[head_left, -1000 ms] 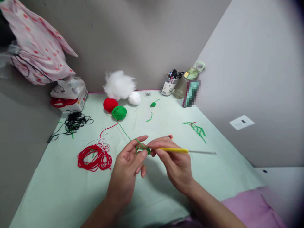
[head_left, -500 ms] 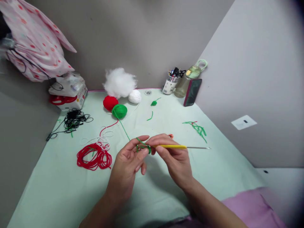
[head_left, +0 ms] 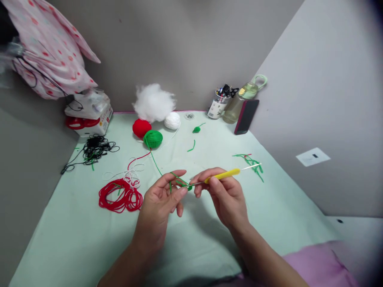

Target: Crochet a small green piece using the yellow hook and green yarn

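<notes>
clearly slim and yellow-handled, the metal-tipped hook (head_left: 223,175) meets green yarn (head_left: 181,182) between pinching hands (head_left: 191,199).

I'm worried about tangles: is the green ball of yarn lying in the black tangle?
No, the green ball rests against the red ball, well apart from the black tangle.

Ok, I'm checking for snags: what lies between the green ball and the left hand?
A green strand and, by the green ball, some red yarn; the head view shows both.
</notes>
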Available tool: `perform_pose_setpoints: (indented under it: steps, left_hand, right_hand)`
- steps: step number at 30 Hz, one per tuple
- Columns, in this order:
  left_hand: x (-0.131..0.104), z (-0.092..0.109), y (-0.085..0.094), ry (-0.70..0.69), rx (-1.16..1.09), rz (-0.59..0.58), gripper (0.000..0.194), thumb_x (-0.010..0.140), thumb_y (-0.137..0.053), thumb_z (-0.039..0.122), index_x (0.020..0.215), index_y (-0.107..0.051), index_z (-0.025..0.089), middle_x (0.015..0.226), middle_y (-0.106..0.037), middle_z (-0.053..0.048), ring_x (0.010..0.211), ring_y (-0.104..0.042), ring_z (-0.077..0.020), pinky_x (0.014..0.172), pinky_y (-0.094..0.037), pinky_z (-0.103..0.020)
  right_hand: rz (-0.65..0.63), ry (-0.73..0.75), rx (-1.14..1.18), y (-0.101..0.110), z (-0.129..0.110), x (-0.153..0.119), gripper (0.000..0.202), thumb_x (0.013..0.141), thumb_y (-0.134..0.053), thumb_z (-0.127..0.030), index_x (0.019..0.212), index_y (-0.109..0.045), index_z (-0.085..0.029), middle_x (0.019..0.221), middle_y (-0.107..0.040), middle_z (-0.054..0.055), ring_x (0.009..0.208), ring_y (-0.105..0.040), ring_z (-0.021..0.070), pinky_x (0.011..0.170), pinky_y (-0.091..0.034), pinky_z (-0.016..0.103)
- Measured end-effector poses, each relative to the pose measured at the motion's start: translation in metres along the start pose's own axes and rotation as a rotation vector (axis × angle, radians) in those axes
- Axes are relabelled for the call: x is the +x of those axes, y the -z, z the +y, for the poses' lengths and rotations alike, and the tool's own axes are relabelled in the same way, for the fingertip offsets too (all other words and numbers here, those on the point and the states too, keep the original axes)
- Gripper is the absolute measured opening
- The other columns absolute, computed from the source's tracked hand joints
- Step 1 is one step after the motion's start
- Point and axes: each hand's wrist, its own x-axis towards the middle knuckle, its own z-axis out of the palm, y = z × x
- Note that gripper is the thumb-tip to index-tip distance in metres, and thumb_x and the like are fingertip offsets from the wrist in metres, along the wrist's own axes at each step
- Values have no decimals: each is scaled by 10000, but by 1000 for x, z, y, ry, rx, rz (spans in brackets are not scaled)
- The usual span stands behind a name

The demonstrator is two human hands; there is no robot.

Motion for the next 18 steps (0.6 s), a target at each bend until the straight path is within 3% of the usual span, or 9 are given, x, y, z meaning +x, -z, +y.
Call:
perform_pose_setpoints:
  steps: [8, 18]
  left_hand:
    - [2, -6, 4, -40, 22, 4, 367, 793, -866, 261, 1149, -784, 225, 828, -650, 22, 561, -533, -52, 483, -440, -161]
    - [4, -5, 2, -85, 166, 64, 381, 779, -874, 285, 1129, -758, 188, 730, -653, 45, 566, -562, -65, 526, -484, -165]
  right_hand:
    - [-33, 180, -259, 3, -1, -8, 215, 1079, -561, -257, 1105, -775, -262, 1002, -776, 35, 792, -714, 148, 776, -587, 322]
    - [-59, 239, -316, 4, -1, -8, 227, 1089, -531, -231, 1144, -749, -260, 963, -766, 33, 824, -732, 159, 798, -609, 340]
